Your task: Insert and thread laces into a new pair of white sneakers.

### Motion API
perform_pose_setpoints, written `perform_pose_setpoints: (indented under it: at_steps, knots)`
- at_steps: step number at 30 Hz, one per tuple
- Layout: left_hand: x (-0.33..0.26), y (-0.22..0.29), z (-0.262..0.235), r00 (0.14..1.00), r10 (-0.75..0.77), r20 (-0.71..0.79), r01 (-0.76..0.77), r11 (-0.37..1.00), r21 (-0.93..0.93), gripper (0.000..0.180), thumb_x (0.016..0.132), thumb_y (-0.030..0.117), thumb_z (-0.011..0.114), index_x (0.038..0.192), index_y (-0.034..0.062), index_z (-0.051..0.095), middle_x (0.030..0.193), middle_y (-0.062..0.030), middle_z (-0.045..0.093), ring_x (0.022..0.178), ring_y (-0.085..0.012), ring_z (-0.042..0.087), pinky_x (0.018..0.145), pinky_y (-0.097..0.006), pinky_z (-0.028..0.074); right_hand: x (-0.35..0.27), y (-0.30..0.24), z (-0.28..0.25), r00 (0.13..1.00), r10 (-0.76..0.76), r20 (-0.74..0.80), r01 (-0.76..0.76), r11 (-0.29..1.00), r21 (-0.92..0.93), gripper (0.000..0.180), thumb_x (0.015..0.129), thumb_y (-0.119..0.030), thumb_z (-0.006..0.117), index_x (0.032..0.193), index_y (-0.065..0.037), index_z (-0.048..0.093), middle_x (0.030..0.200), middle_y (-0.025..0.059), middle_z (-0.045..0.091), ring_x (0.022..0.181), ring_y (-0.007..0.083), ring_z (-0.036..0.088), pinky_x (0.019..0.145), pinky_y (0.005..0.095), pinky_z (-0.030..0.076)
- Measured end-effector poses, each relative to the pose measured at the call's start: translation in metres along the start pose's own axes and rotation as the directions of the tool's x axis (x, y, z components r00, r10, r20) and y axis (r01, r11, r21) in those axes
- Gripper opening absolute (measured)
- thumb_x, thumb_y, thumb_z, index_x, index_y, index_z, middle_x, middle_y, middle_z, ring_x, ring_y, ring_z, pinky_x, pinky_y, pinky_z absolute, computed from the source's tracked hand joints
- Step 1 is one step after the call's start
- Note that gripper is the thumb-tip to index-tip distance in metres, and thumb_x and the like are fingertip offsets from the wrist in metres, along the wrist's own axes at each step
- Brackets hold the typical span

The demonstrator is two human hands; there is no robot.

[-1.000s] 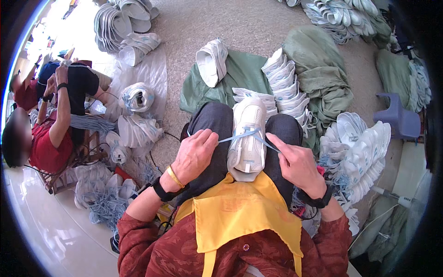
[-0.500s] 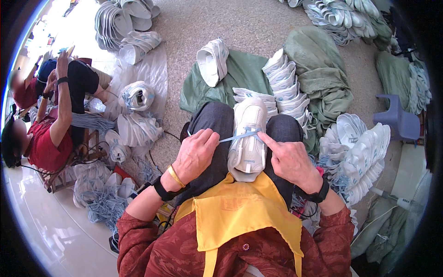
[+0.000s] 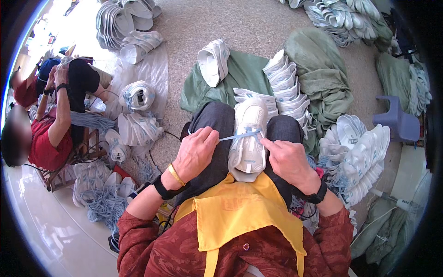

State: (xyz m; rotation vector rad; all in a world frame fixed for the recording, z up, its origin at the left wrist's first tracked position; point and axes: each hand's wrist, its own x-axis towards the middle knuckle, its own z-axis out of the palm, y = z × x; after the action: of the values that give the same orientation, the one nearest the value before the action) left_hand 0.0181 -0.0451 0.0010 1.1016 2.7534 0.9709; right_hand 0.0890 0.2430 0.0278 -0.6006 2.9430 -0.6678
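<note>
A white sneaker (image 3: 249, 134) lies between my knees, toe pointing away from me. A light blue shoelace (image 3: 237, 135) runs across its upper. My left hand (image 3: 196, 152) pinches the lace's left end, pulled out past the shoe's left side. My right hand (image 3: 288, 159) grips the lace's other end at the shoe's right edge. Both wrists wear black bands, and a gold bangle sits on the left one. A yellow apron (image 3: 237, 214) covers my lap below the shoe.
Stacks of white sneakers (image 3: 286, 85) rest on green cloth (image 3: 240, 76) ahead, with more piles (image 3: 357, 154) to the right. A blue plastic stool (image 3: 397, 122) stands far right. At the left, people in red tops (image 3: 44, 143) sit beside loose blue laces (image 3: 104, 203).
My left hand has slid left and slightly down, drawing the lace taut. My right hand has moved in closer to the shoe's right edge.
</note>
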Motion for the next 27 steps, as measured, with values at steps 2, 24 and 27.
perform_pose_setpoints:
  at_steps: [2,24,27]
  knots:
    - [-0.002,0.000,0.000,1.000,-0.009,0.002,0.009,1.000,-0.009,0.014,0.089,0.002,0.068,0.092,0.0026,0.055,0.085,-0.0132,0.053,0.080,-0.0352,0.063,0.068,-0.045,0.052,-0.004,0.001,-0.003,0.999,-0.010,-0.032,0.011,0.999,0.031,0.043,0.084,0.001,0.066,0.126,-0.005,0.067,0.080,0.0110,0.067,0.075,0.0307,0.068,0.067,0.0421,0.055]
    - [-0.090,-0.063,-0.076,0.915,-0.345,-0.211,0.392,0.885,0.253,0.013,0.084,-0.005,0.067,0.090,-0.0002,0.056,0.091,-0.0172,0.054,0.091,-0.0398,0.056,0.077,-0.047,0.047,-0.174,0.102,-0.078,0.878,0.420,-0.228,-0.467,0.857,-0.218,0.018,0.088,0.000,0.071,0.104,-0.002,0.078,0.091,0.0167,0.072,0.089,0.0352,0.064,0.080,0.0435,0.052]
    - [-0.113,-0.085,-0.092,0.854,-0.471,-0.222,0.517,0.817,0.255,0.011,0.086,-0.004,0.067,0.089,0.0002,0.056,0.087,-0.0169,0.054,0.086,-0.0381,0.058,0.074,-0.046,0.048,-0.215,0.134,-0.085,0.809,0.526,-0.261,-0.577,0.796,-0.184,0.018,0.090,0.000,0.069,0.107,0.000,0.077,0.091,0.0176,0.072,0.089,0.0342,0.065,0.080,0.0419,0.051]
